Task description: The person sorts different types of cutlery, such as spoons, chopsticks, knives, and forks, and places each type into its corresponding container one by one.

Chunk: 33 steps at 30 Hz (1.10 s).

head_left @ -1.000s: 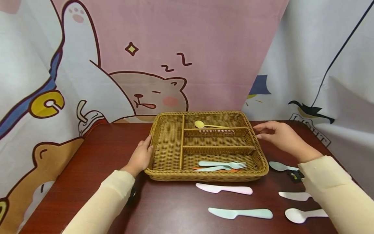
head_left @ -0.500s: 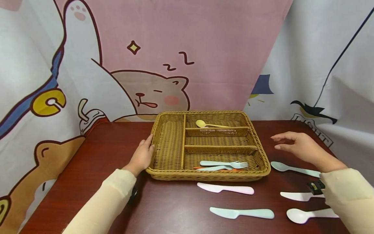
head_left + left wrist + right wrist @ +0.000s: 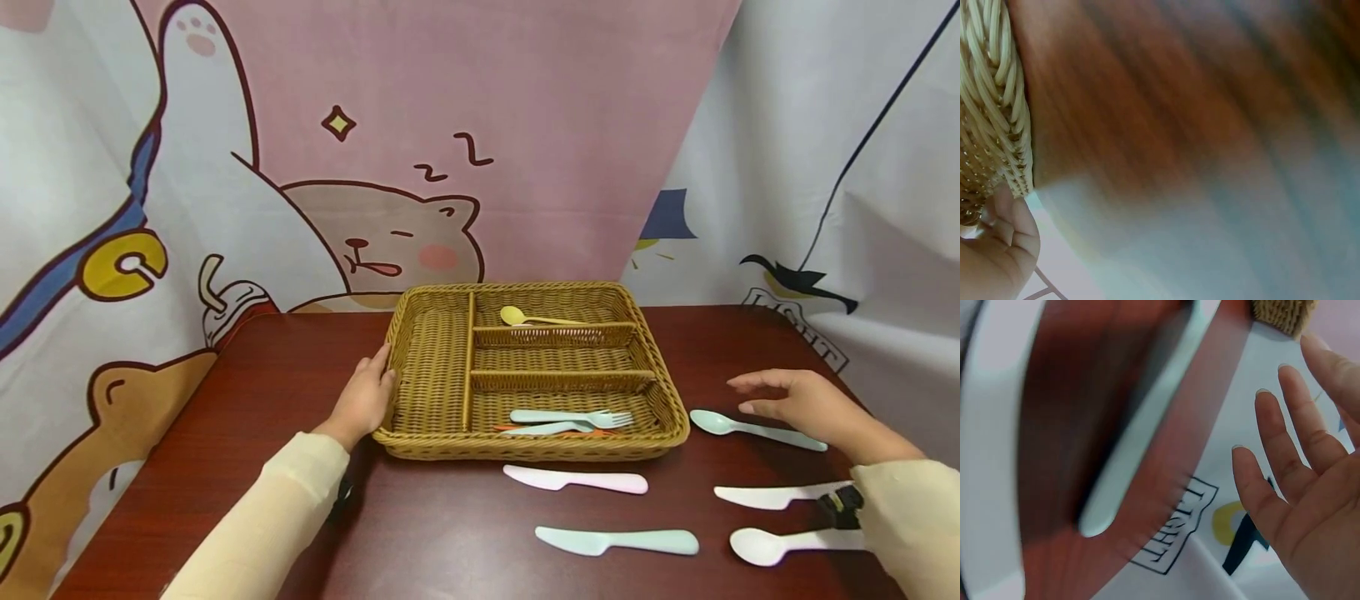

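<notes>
A woven basket (image 3: 430, 375) with a long left compartment and several dividers sits on the table. My left hand (image 3: 363, 398) rests against its left side; in the left wrist view, the fingers (image 3: 1017, 225) touch the basket's woven edge (image 3: 997, 94). My right hand (image 3: 813, 408) hovers to the basket's right with nothing in it, its fingers spread apart in the right wrist view. Nearest to it lies a mint spoon (image 3: 757, 430) on the table. Inside the basket, a yellow spoon (image 3: 513, 316) lies in the back compartment and a mint fork (image 3: 555, 417) in the front one.
In front of the basket lie a pink knife (image 3: 573, 480) and a mint knife (image 3: 615, 541) on the dark red table (image 3: 442, 533). At right are a white knife (image 3: 765, 497) and a white spoon (image 3: 759, 547), partly hidden by the wrist camera. A printed curtain (image 3: 562, 150) hangs behind.
My right hand has moved away from the basket's right rim, rightward and toward me, uncovering the mint spoon. My left hand stays at the basket's left side.
</notes>
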Motion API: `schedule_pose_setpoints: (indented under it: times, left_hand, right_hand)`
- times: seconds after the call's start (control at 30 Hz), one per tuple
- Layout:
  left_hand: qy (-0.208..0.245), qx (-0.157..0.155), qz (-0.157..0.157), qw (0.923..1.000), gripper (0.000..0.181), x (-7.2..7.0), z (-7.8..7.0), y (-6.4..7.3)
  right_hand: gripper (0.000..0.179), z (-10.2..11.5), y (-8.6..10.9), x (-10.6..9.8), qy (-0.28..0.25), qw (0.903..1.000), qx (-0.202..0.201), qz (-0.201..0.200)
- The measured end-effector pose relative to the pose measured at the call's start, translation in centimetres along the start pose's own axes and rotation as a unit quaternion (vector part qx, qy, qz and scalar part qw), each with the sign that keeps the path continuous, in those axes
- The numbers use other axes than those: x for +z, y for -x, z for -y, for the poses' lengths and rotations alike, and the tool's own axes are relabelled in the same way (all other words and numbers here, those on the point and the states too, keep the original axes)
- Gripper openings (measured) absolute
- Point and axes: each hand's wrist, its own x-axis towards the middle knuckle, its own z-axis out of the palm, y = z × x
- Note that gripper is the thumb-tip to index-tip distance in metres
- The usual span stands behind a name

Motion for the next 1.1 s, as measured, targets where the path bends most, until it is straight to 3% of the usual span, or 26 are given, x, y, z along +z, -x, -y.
schedule_pose_setpoints:
  times: [0.37, 0.6, 0.93, 1.1]
  left_hand:
    - [0.011, -0.008, 0.005, 0.9999, 0.056, 0.3, 0.3, 0.2]
    - [0.008, -0.007, 0.006, 0.9999, 0.056, 0.2, 0.4, 0.1]
    - [0.001, 0.001, 0.001, 1.0, 0.056, 0.0, 0.2, 0.0]
    - [0.0, 0.008, -0.002, 1.0, 0.056, 0.0, 0.1, -0.1]
  right_hand:
    - [0.038, -2.7, 1.3, 0.6, 0.016, 0.9995, 0.013, 0.024]
    - [0.033, -4.2, 2.1, 1.0, 0.028, 0.9994, 0.003, 0.018]
    - [0.024, -4.7, 2.3, 1.1, 0.042, 0.9977, 0.039, 0.035]
    - [0.019, -4.7, 2.5, 1.4, 0.051, 0.9979, 0.031, 0.028]
